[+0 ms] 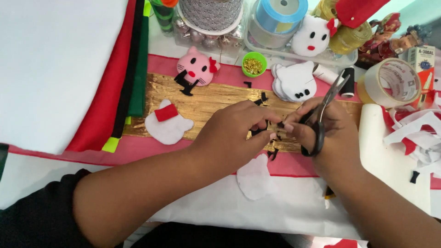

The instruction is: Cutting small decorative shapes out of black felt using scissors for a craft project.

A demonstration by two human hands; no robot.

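**Hands meet over the gold strip, pinching black felt**

Your left hand and right hand come together fingertip to fingertip above the gold fabric strip. Left fingers are curled and pinch a small black felt scrap; right fingertips close on the same scrap from the other side. The scrap sits right between both hands, partly hidden by the fingers.

Your right hand also carries the scissors: black loop handle hooked over the fingers, blades pointing up and away from you. Whether the blades are apart, you cannot tell.

Around the hands:
- Just under the hands, toward you: 1 white felt cat shape on white cloth.
- Left of your left hand: a white cat shape with a red bow.
- Beyond your left hand: a pink cat face and a green cup of gold pins.
- Beyond your right hand: a stack of white cat faces.
- Right of your right hand: a roll of tape, well apart.
- Tiny black offcuts lie on the gold strip near your fingertips.
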